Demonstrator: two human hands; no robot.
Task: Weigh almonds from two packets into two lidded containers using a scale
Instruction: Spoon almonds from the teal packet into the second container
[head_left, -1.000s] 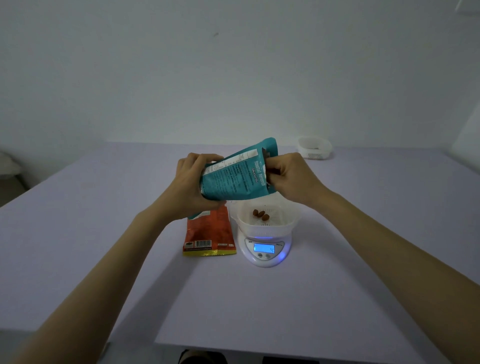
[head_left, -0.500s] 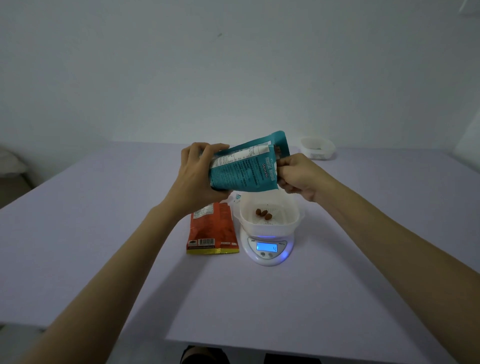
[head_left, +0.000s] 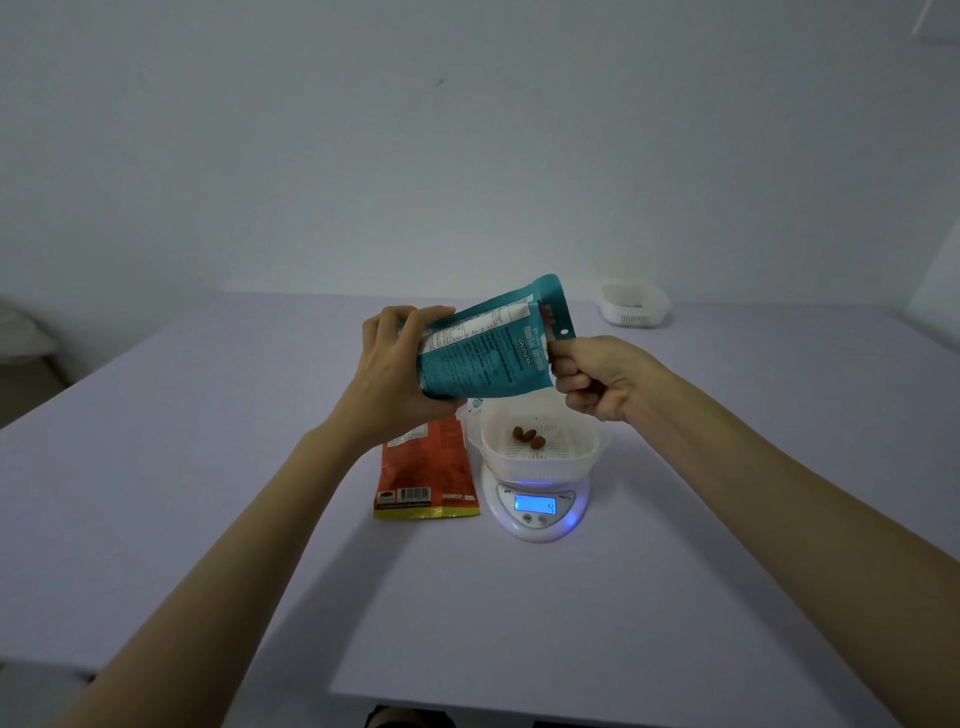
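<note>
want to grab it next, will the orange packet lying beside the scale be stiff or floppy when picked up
Probably floppy: the orange packet lies flat and limp on the table, like thin film. Likely light, since it barely bulges. Its glossy face may be a bit slippery.

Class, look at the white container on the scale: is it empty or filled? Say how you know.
Nearly empty: the white container on the scale holds just three almonds on its floor.
</note>
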